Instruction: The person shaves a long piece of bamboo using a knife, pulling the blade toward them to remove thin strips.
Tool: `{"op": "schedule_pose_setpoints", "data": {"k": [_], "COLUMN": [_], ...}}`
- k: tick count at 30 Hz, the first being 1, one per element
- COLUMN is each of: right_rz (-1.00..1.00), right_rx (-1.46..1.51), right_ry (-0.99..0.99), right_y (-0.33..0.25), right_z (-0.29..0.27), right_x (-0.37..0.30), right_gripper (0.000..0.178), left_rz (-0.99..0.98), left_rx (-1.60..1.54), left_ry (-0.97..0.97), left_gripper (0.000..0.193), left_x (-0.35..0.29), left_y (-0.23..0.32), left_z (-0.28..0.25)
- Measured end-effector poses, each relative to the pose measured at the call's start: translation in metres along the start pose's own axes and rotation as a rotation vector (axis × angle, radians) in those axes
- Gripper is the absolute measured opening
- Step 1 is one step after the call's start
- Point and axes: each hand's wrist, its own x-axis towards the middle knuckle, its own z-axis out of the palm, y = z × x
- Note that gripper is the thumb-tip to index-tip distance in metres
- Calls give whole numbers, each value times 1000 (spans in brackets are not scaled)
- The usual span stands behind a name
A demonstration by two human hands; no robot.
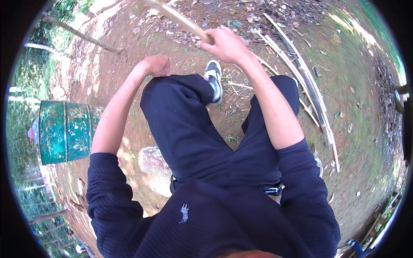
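Raised beyond my knees, my right hand (225,45) grips the near end of a pale wooden or bamboo stick (180,19). The stick runs up and to the left, past the top edge of the view. My left hand (157,66) is curled closed just above my left knee, apart from the stick. Its fingertips are turned away, so whatever it may hold is hidden. Below and between the hands is a grey and white shoe (214,81) on the dirt.
Long split strips (297,64), pale and dark, lie on the ground to the right of my right knee. A worn green metal drum (64,132) stands at the left. A pale log (153,161) is beside my left thigh. Leaves and wood shavings litter the soil.
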Motion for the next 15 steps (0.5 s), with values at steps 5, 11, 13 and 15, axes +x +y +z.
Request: {"op": "schedule_pose_setpoints", "data": {"k": [5,11,13,15], "right_rz": [-112,-41,-44,-66], "right_rx": [85,184,173,194], "right_ry": [151,234,277,296], "right_y": [25,34,40,30], "right_z": [-4,-2,-7,-10], "right_x": [6,1,-4,-9], "right_gripper": [32,21,20,20], "left_rz": [-154,142,172,26], "left_rx": [109,-34,-166,-136], "left_ry": [378,419,193,414], "left_gripper": [15,27,23,30], "left_x": [70,134,143,145], "left_y": [15,7,15,-26], "left_z": [-2,71,65,55]}}
